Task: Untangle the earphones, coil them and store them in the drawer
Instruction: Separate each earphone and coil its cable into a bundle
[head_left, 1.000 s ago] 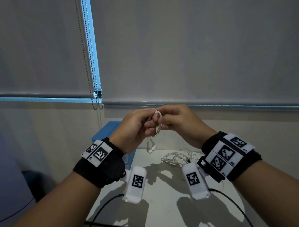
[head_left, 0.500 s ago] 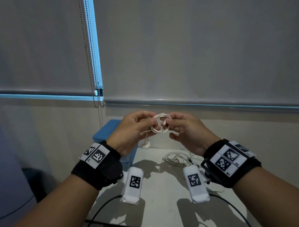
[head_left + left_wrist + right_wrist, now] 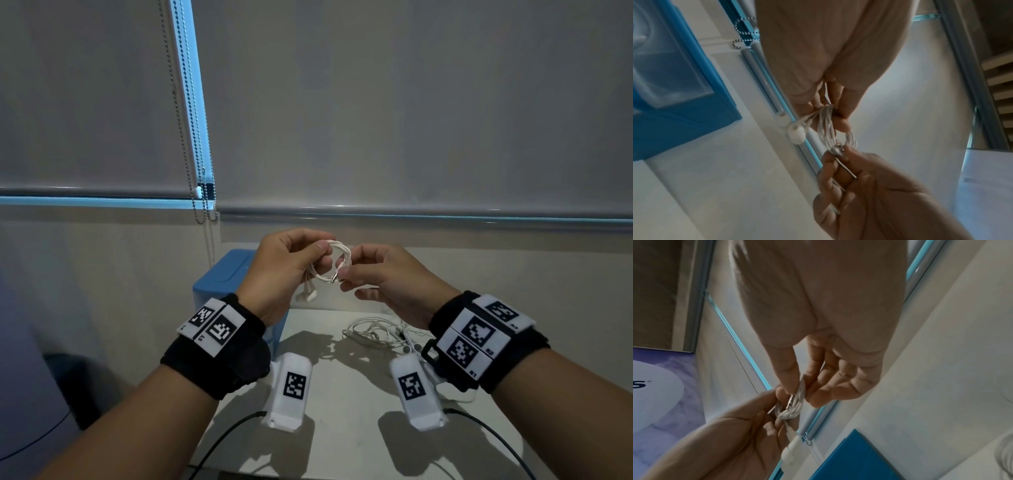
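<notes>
A white earphone cable is wound into a small coil (image 3: 337, 262) held in the air between both hands. My left hand (image 3: 291, 263) pinches the coil's left side, and the two earbuds (image 3: 306, 295) dangle below it. My right hand (image 3: 373, 274) pinches the right side of the coil near the metal jack plug (image 3: 335, 279). The left wrist view shows the coil (image 3: 828, 128) and the earbuds (image 3: 795, 131) close up. In the right wrist view the plug (image 3: 790, 400) lies against the coil (image 3: 795, 407). The blue drawer unit (image 3: 222, 277) stands behind my left hand.
A second tangle of white earphones (image 3: 380, 332) lies on the white table (image 3: 342, 428) under my right wrist. Bead chains (image 3: 197, 164) of the roller blinds hang at the back left. Black cables run off the table's front edge.
The coil has turned from edge-on to a round loop facing me. My hands have drawn slightly apart, with the plug end now at the loop's lower right.
</notes>
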Demonstrator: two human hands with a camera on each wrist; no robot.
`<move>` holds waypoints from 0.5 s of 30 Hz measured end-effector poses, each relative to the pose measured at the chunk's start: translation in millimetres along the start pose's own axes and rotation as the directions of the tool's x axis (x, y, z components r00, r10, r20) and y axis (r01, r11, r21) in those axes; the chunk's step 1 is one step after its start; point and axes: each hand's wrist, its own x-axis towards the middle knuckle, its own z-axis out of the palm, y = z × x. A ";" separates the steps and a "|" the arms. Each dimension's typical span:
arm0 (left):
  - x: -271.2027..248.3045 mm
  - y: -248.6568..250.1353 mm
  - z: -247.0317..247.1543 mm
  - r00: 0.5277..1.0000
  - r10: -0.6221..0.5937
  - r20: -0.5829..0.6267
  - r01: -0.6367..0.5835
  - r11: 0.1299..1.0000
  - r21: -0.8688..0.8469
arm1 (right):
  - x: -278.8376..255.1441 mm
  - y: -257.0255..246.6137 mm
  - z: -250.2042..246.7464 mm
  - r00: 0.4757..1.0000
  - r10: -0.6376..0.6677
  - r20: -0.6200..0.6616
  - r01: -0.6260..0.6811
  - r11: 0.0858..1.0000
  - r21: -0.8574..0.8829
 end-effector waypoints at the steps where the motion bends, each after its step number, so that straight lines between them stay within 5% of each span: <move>1: 0.4 0.1 -0.1 1.000 0.002 0.005 -0.002 1.000 0.009 | -0.4 0.1 0.0 1.000 0.012 0.007 -0.012 1.000 -0.001; 7: 4.6 1.2 -0.1 0.996 -0.037 0.082 0.040 0.998 -0.040 | -3.0 0.1 -4.4 0.967 0.108 0.231 -0.191 0.907 0.374; 15: 9.6 -2.9 3.8 0.998 0.000 0.059 -0.005 0.997 0.083 | 7.4 4.5 -10.6 0.988 0.058 0.140 -0.081 0.984 0.159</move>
